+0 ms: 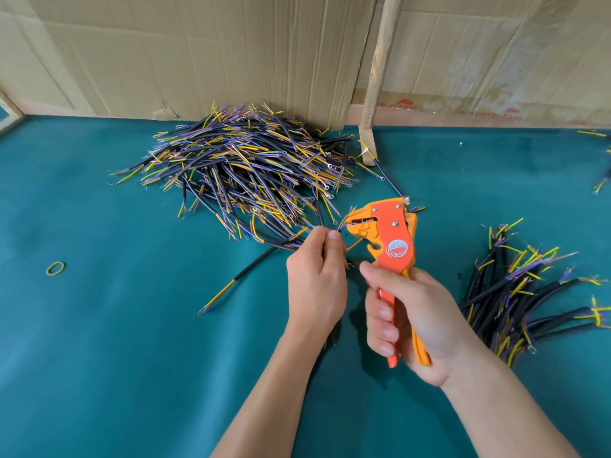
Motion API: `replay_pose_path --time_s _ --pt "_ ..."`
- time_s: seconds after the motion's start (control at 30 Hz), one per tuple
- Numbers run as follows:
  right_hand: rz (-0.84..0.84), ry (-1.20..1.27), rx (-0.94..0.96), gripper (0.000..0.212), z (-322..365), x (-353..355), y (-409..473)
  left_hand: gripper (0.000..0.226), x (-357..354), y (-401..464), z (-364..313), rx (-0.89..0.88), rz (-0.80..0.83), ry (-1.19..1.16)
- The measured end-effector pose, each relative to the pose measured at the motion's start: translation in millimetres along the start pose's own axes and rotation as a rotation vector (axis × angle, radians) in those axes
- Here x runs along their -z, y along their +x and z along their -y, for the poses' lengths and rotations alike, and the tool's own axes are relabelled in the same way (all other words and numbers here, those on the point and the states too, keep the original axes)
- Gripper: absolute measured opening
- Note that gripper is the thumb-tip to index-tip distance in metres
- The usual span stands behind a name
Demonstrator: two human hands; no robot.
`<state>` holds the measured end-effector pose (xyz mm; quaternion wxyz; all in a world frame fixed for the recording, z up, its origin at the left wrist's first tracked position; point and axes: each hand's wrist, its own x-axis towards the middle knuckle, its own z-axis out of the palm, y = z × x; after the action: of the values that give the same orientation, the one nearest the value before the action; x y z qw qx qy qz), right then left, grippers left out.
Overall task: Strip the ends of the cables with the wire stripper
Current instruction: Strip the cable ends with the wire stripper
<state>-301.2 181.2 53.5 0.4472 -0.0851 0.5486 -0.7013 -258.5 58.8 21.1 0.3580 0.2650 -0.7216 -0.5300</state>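
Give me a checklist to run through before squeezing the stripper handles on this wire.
1. Right hand wrapped round both handles of the wire stripper: ok.
2. Left hand pinching the cable close to the tool's mouth: ok.
3. Wire end inside the stripper's mouth: ok, a thin core reaches in.
4. How far the core is inserted: cannot tell.
5. Left fingers outside the mouth: ok, though close.
6. Other cores of this cable kept out of the mouth: cannot tell.
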Motion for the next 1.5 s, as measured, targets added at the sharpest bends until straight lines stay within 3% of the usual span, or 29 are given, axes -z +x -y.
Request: replay_pose_path --time_s 0.13,0.4,0.57,0.93,1.07,1.17,1.5 --pt "0.069 0.107 0.018 0.011 5 5 0 0.036 -1 1 3 0.034 -0.024 -0.007" --pt "-0.024 0.337 0.213 0.047 16 28 6 0.035 1 -3 1 -0.01 0.157 -0.014" --pt "-0.004 0.395 0.221 0.035 23 38 3 0.038 2 -6 -5 -0.056 0.256 0.024" --pt "0.066 0.32 0.18 0.04 23 37 1 0.034 -1 -10 -7 -0.112 0.268 0.108" --pt "0.091 0.346 0.168 0.027 23 37 0 0.032 -2 -10 -7 -0.113 0.261 0.129" --pt "0.097 0.385 0.168 0.029 23 39 1 0.032 -2 -9 -5 -0.105 0.249 0.141" --pt "-0.091 0.394 0.205 0.024 20 44 8 0.033 0 -8 -4 -0.06 0.22 0.068"
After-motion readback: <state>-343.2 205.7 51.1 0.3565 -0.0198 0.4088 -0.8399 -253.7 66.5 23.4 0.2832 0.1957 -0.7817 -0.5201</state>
